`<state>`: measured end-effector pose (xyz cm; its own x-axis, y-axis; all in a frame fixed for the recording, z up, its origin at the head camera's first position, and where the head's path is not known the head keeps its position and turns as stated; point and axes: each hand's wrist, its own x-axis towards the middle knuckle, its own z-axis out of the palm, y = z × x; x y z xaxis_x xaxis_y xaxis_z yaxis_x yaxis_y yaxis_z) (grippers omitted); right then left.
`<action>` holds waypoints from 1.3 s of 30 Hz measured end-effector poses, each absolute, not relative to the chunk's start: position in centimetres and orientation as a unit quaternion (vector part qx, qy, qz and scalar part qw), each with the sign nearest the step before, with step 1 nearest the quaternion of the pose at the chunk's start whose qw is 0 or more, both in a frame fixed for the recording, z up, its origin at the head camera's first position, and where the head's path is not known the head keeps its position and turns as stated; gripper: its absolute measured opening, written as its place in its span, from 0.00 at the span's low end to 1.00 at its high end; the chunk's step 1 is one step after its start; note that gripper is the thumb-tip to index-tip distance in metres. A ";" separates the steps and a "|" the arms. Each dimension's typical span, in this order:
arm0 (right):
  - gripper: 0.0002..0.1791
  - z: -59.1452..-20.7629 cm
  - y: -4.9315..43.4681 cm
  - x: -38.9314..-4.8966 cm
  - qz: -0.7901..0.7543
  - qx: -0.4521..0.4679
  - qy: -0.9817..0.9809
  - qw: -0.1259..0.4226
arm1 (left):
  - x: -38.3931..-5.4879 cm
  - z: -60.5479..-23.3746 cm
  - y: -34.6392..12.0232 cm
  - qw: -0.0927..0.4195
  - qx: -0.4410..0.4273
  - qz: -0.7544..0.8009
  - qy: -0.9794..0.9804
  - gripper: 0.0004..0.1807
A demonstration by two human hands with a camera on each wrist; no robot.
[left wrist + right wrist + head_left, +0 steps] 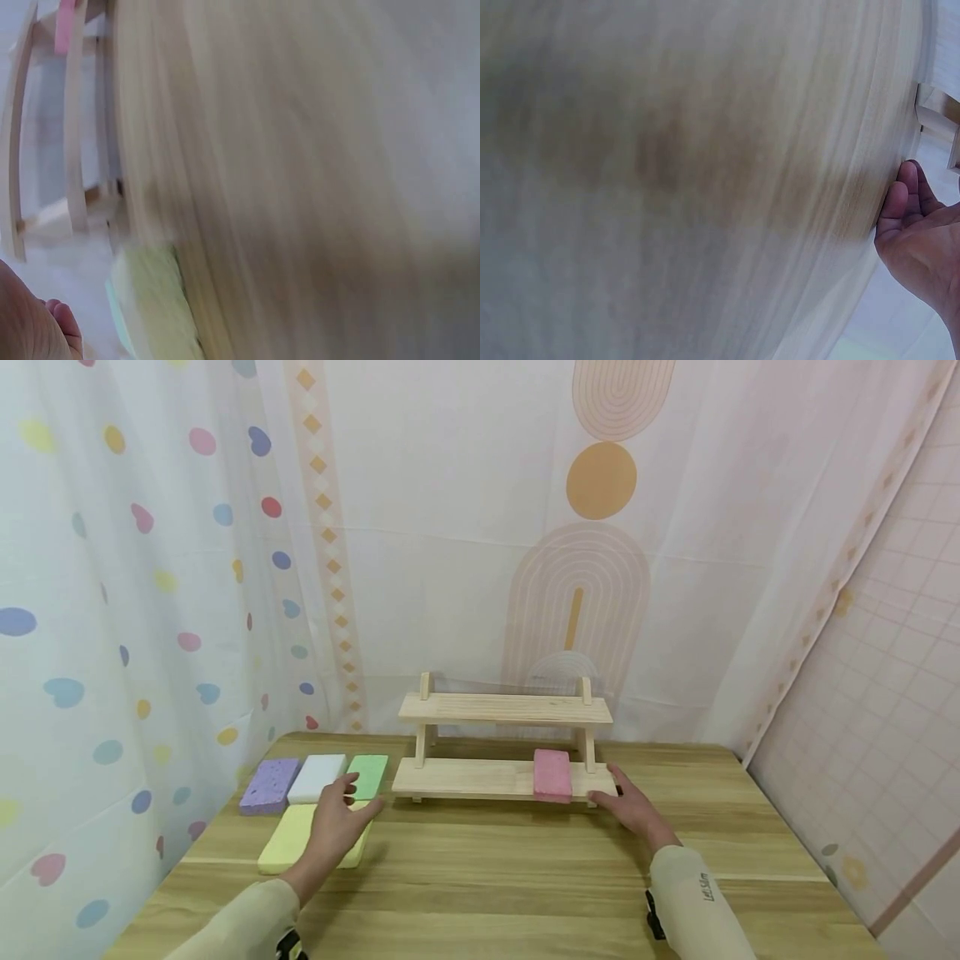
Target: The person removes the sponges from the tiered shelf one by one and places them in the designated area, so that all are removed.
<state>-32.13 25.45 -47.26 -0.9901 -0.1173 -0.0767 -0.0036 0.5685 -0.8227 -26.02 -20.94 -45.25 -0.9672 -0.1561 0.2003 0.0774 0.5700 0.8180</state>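
My left hand (336,814) hovers over the yellow sponge (288,839), fingers loosely bent and thumb spread, with nothing held. Behind it lie a green sponge (369,774), a white sponge (318,779) and a purple sponge (270,786). My right hand (636,810) is at the right end of the two-tier wooden shelf (465,778), gripping the lower board's end between thumb and fingers. In the right wrist view this hand (922,232) has its fingers bent beside the wood. On the lower board, near that end, sits a pink sponge (552,775).
The wood-grain table (480,877) stretches in front of the shelf. A patterned curtain (450,593) hangs along the back and left, and a gridded cloth (885,693) at the right. The shelf's upper board (502,708) bears no sponge.
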 end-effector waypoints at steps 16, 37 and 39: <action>0.51 -47.1 25.5 -31.8 -0.471 -0.037 0.879 0.060 | -28.1 -44.6 -12.7 0.126 -0.018 -0.509 -0.851 0.43; 0.51 -47.3 25.5 -32.0 -0.469 -0.036 0.880 0.065 | -29.2 -44.5 -1.7 0.133 -0.045 -0.474 -0.869 0.44; 0.51 -47.3 25.5 -32.1 -0.469 -0.034 0.880 0.065 | -29.3 -44.6 -0.9 0.134 -0.046 -0.468 -0.872 0.45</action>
<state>-32.06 25.46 -47.29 -0.9892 -0.1212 -0.0820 0.0005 0.5573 -0.8303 -29.31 -0.87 -44.64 -0.9597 -0.0463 0.2772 0.2053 0.5581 0.8040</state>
